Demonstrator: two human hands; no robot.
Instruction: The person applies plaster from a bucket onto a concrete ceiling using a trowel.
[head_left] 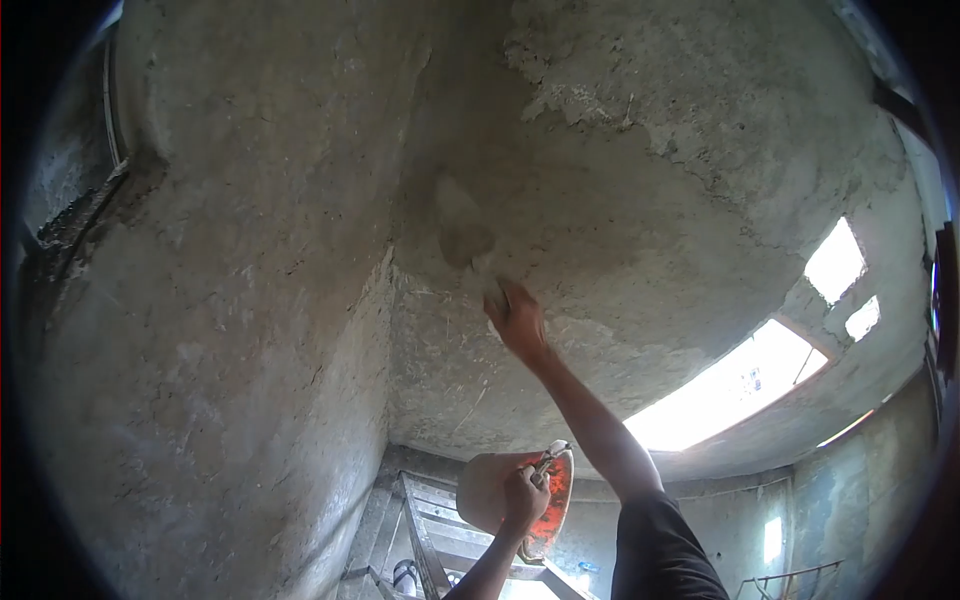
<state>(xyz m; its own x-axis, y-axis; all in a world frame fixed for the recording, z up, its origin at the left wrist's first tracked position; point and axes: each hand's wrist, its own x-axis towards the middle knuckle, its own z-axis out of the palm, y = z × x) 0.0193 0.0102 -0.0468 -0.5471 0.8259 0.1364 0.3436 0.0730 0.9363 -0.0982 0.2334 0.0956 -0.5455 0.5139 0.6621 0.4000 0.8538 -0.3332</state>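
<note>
My right hand (518, 318) is raised to the rough grey wall, its fingers wrapped around the handle of a trowel (465, 235). The trowel blade points up and lies against or very near the damp plaster beside the inner corner; motion blurs it slightly. Lower down, my left hand (526, 497) is closed at a tilted bucket (485, 482), pale outside with orange showing on its inner side. Grey smears mark the bucket's rim. A small metal-looking piece sticks out by my left fingers; I cannot make out what it is.
Darker, smoother plaster (590, 190) spreads over the wall, with a ragged edge above. A bright window opening (730, 385) and smaller openings lie to the right. Below stands a ladder-like frame (420, 535) with rungs. A footwear-like shape (405, 577) shows at the bottom.
</note>
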